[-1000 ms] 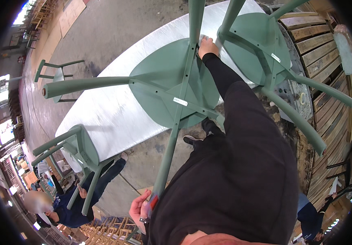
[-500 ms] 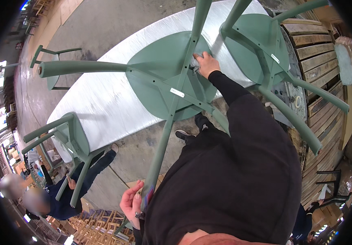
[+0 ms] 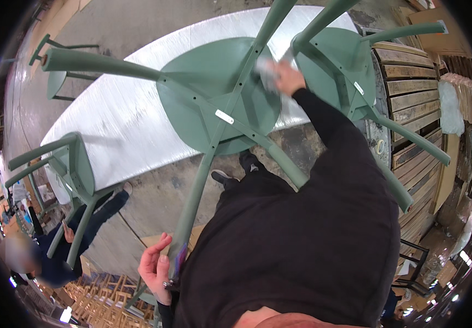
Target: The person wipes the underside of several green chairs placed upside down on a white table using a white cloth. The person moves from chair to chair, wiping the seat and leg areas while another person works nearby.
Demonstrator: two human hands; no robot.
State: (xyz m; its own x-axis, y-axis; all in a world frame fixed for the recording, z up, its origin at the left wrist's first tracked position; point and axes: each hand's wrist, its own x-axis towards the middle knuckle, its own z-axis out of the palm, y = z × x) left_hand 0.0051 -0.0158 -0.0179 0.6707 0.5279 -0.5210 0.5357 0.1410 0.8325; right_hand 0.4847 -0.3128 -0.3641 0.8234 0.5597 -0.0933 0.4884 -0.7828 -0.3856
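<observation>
A furniture workshop
Upturned green chairs [image 3: 206, 95] on a silvery-covered table [image 3: 126, 128], bare wooden frames [image 3: 107, 298] massed at near left, wooden slats [image 3: 411, 88] at right, stained concrete floor [image 3: 148, 210] below.

Right arm [image 3: 337, 128], black-sleeved, stretched forward past near edge of table [image 3: 126, 126]; right hand [image 3: 289, 78] over table, toward its right end, fingers seem closed, but blur makes this not certain. Left hand [image 3: 155, 268] low beside torso [image 3: 279, 246], outside near table edge, fingers bent and pointing upward, thumb close to them; left forearm [image 3: 167, 314] mostly hidden.
</observation>
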